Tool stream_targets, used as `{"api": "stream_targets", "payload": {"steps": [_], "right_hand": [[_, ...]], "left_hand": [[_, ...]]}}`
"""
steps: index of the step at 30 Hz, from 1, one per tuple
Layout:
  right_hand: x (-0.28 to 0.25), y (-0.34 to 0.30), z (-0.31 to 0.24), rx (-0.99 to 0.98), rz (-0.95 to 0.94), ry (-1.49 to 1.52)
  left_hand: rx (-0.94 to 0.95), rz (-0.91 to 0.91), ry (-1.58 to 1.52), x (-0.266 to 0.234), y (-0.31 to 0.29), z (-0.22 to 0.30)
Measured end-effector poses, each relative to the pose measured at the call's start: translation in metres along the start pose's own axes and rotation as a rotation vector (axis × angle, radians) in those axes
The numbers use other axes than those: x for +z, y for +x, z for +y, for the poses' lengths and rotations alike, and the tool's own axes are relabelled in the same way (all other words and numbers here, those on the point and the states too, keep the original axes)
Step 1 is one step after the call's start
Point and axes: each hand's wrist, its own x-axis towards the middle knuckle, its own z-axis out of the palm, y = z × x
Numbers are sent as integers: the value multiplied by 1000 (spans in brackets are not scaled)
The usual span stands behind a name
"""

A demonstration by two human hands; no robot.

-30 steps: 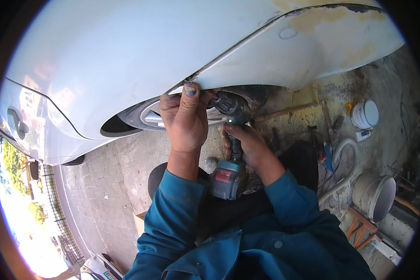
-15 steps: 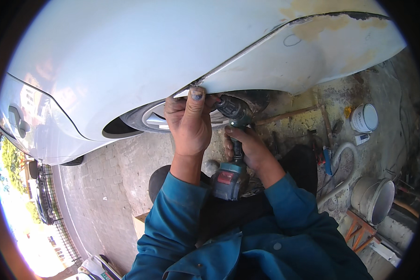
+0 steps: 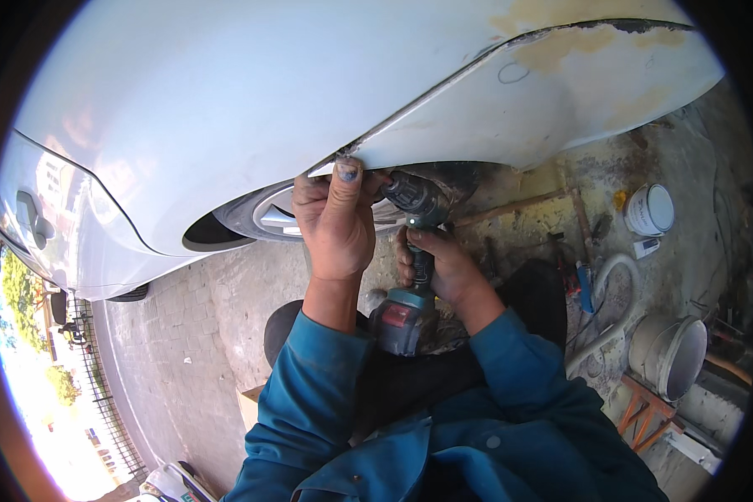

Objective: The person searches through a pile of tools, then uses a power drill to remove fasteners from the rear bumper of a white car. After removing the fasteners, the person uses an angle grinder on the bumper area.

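While the right hand (image 3: 443, 266) grips a cordless drill (image 3: 424, 213), its chuck (image 3: 399, 187) near the wheel (image 3: 278, 216), the left hand (image 3: 338, 230) pinches the lower edge of a white car's body panel (image 3: 452, 130) (beige patches (image 3: 573, 48) mark its far right side); a white tub (image 3: 649, 210) sits farther right.

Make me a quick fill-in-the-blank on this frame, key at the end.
1. The power drill is gripped by the person's ____ hand.
2. The other hand, at the lower edge of the white car panel, is on the drill's ____ side in the picture.
3. Under the panel's edge shows part of the car's spoked ____.

Missing words: right; left; wheel.
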Motion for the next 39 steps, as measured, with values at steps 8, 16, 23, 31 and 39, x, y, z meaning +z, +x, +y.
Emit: {"api": "stream_targets", "payload": {"steps": [8, 16, 23, 31, 39], "right_hand": [[-3, 1, -2, -30, -9, -112], [-10, -6, 4, -66, -237, 263], [-17, -2, 9, -60, -235, 208], [2, 1, 7, -72, -5, -43], [14, -1, -2, -18, 80, -120]], "left_hand": [[21, -43, -27, 0, 2, 0], [14, -32, -38, 2, 0, -1], [16, -18, -29, 2, 2, 2], [25, -31, -14, 6, 2, 1], [22, -9, -13, 5, 3, 2]]}}
